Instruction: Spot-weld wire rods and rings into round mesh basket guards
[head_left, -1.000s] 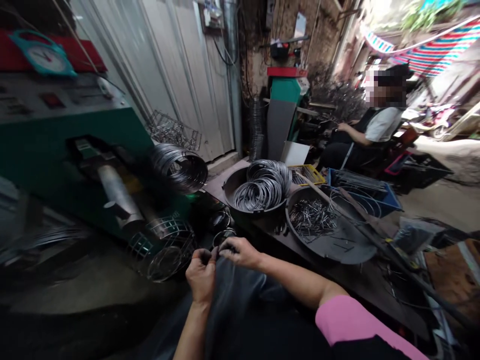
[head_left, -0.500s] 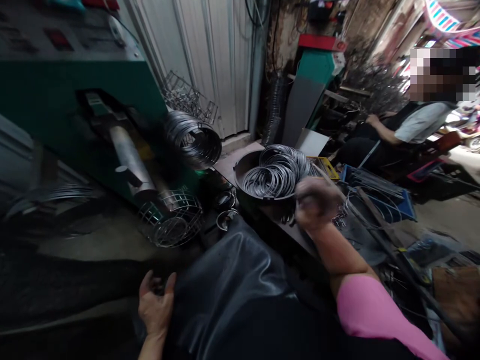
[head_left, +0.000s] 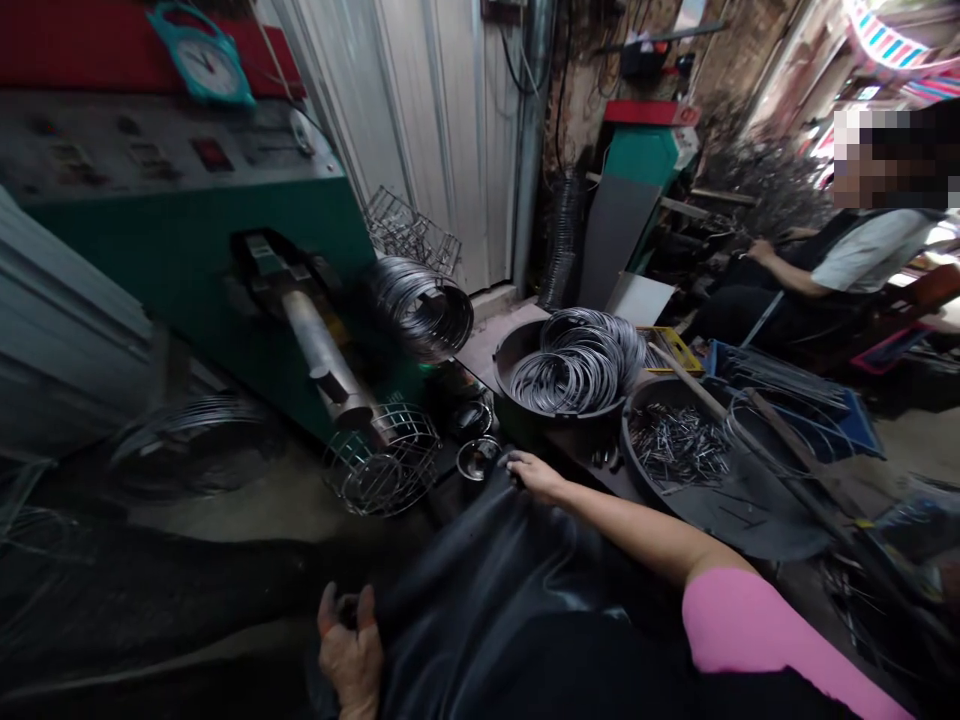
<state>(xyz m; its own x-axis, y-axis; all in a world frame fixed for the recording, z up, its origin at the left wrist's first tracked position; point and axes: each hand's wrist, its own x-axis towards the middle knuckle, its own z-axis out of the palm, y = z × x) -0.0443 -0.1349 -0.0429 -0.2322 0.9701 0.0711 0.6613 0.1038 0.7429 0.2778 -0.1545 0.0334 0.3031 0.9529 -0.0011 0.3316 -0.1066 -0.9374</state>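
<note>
My right hand [head_left: 534,475] is closed on the edge of a shiny black apron [head_left: 480,560] that lies over my lap and knee. Down at the lower left, my left hand [head_left: 351,640] is held beside the apron, thumb and fingers apart, fingertips dark with dirt; I make out nothing in it. Beyond the knee is a black basin [head_left: 517,395] heaped with metal wire rings [head_left: 574,365]. A round wire basket [head_left: 382,465] sits at the end of the machine's metal arm [head_left: 322,345], ahead of my left hand.
A green machine [head_left: 187,260] with a teal scale dial [head_left: 206,65] stands at left. A wire coil stack [head_left: 427,315] is beside it. To the right are a pan of short metal pieces [head_left: 679,445] and a blue crate [head_left: 862,420]. A co-worker [head_left: 862,255] sits at far right.
My right hand has come back from beside the ring basin to the apron at my knee and closed on it. The view has shifted; my left hand stays open beside the apron.
</note>
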